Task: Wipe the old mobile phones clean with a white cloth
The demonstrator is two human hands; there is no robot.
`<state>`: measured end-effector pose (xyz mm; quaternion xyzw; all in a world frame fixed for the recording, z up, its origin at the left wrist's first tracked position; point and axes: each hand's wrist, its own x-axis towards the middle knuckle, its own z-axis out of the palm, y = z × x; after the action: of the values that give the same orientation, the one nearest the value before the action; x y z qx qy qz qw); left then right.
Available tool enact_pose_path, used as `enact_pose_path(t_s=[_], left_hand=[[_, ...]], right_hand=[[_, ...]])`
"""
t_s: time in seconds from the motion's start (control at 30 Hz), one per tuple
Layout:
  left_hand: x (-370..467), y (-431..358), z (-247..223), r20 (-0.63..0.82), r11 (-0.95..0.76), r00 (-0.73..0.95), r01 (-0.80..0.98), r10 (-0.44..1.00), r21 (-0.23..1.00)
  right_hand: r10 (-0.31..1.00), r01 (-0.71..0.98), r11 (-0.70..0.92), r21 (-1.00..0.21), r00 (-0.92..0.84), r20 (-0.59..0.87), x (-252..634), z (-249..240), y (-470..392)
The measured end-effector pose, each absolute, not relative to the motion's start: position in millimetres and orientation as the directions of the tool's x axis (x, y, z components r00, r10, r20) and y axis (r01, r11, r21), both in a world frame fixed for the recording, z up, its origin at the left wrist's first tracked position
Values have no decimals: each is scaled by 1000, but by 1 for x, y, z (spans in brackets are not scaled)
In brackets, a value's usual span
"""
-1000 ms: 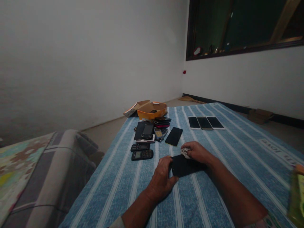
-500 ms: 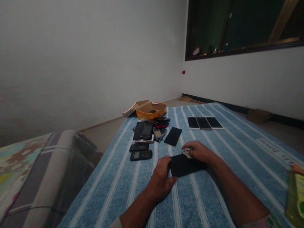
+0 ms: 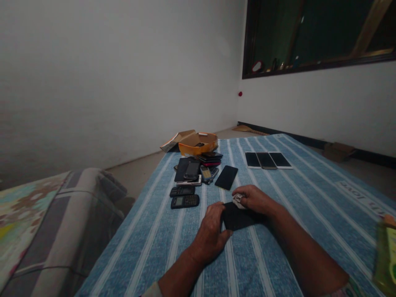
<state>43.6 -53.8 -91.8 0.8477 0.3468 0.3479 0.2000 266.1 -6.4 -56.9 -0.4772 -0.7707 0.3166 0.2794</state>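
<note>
A flat black device [image 3: 238,218], like a large phone or small tablet, lies on the blue striped cloth. Around its left end my left hand [image 3: 213,231] is closed, thumb at the near edge and fingers at the far one. My right hand [image 3: 252,200] pinches a crumpled whitish wipe [image 3: 238,201] against the device's far edge, and covers part of its right side. Just beyond lies a dark smartphone [image 3: 227,177]. Two black keypad phones [image 3: 185,201] sit to the left, in front of a pile of several phones [image 3: 192,170].
An open orange cardboard box [image 3: 198,146] stands at the far end of the striped cloth [image 3: 148,247]. Three phones [image 3: 268,160] lie side by side at the back right. A yellow-green package [image 3: 386,255] is at the right edge. A draped bed or seat [image 3: 77,214] borders the left.
My right hand has slid a little to the left along the device's far edge with the wipe. My left hand keeps its hold. The view has shifted slightly.
</note>
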Motion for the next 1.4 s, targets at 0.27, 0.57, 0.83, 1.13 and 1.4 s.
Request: enact_pose_path(t_s=[0.27,0.57,0.83,1.13,1.4], left_hand=[[42,-52,-98,440,-663,502,475,744,579],[39,-51,-92,436,-710,566,486,700,509],[38,-51,-88,472,-769,607,515,639,379],[41,-53,-84,495,-786,610,491,618,376],[40,-53,-88,525,-791,597,517,607,327]], right_hand=[[920,548,305,-779,-380,94,281,-58,-5],[917,544,356,-760,-359,172,269,-55,-9],[847,555,528,-643,-404,346,247,-53,-12],[848,510,495,-703,-459,264,258,-51,-7],[917,497,345,-796,-360,173,292,-49,-6]])
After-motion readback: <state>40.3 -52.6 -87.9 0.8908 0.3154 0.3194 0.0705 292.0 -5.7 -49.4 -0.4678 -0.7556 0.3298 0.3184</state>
